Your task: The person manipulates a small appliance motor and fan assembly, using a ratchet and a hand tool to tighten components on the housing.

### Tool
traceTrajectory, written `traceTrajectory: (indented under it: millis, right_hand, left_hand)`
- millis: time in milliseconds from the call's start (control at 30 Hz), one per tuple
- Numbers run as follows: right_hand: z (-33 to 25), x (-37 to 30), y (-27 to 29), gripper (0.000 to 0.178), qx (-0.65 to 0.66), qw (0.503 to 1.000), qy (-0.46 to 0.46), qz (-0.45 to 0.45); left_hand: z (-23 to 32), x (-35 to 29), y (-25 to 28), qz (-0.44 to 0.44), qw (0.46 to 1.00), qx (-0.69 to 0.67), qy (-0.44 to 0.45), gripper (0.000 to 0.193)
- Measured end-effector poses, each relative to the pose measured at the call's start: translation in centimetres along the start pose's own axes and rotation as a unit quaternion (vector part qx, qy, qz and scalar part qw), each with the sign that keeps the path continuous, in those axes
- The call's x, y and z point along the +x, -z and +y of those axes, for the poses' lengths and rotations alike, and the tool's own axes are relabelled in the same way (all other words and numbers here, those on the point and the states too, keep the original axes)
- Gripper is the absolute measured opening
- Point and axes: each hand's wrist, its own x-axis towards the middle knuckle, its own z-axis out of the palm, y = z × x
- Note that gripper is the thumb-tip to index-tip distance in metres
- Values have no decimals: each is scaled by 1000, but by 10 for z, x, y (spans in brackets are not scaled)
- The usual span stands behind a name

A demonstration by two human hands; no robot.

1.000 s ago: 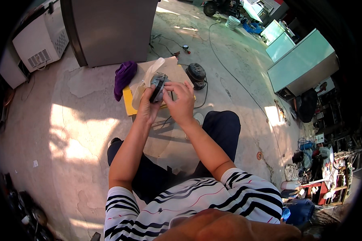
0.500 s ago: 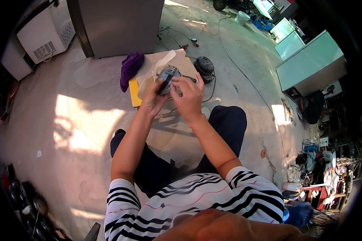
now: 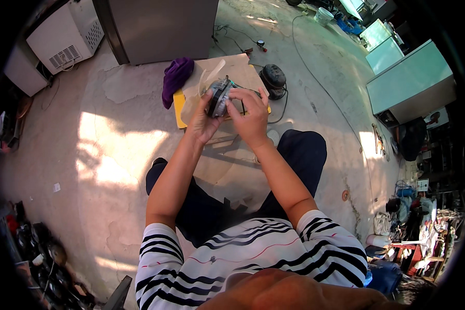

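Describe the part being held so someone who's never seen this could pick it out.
Start at the low yellow-edged board on the concrete floor in front of the seated person. Just above it, the left hand and right hand grip a small round grey motor. Unlike the black round motor lying on the floor, it is held up.

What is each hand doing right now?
Left hand: closed around the small grey motor.
Right hand: fingers gripping the same motor from the other side.
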Motion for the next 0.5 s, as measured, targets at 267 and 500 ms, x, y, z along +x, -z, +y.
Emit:
traceTrajectory:
  millis: [267, 500]
  right_hand:
    - [106, 25, 7, 21, 6, 981, -164, -100]
    - [170, 19, -48, 22, -150, 935, -147, -285]
  left_hand:
    - [27, -12, 2, 14, 998, -30, -45, 66]
    - [50, -21, 9, -8, 998, -41, -51, 61]
